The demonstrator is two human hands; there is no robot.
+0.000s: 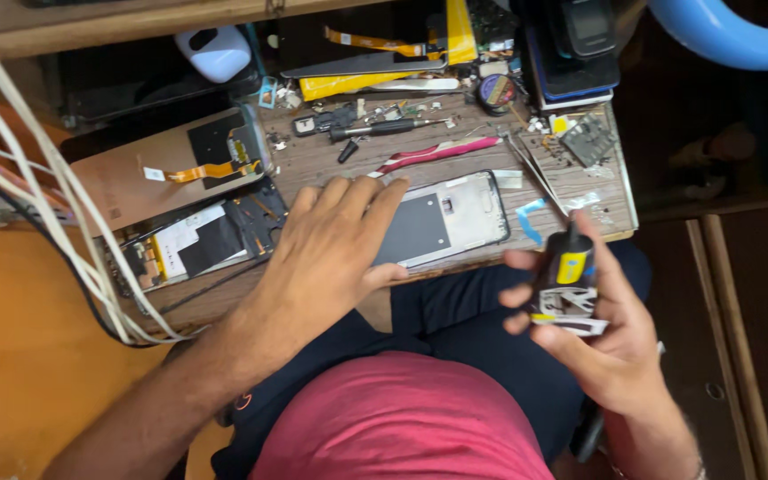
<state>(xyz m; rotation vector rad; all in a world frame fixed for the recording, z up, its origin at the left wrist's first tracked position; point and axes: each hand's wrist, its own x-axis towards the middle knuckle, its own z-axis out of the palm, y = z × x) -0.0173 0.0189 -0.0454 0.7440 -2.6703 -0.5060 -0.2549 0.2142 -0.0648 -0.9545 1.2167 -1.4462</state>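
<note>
My left hand [326, 253] lies flat, fingers spread, on the left end of a phone frame [455, 218] that rests on the wooden work board [348, 160]. My right hand [593, 333] is off the board's right front corner, above my lap, closed around a small black glue tube with a yellow label [566, 276], nozzle pointing up toward the board.
An opened phone with a black battery [197, 244] and a screen panel with an orange flex cable [171, 173] lie at left. Tweezers [535, 173], a screwdriver [384, 129], a pink strip [437, 153] and small parts crowd the board. White cables [37, 178] hang at left.
</note>
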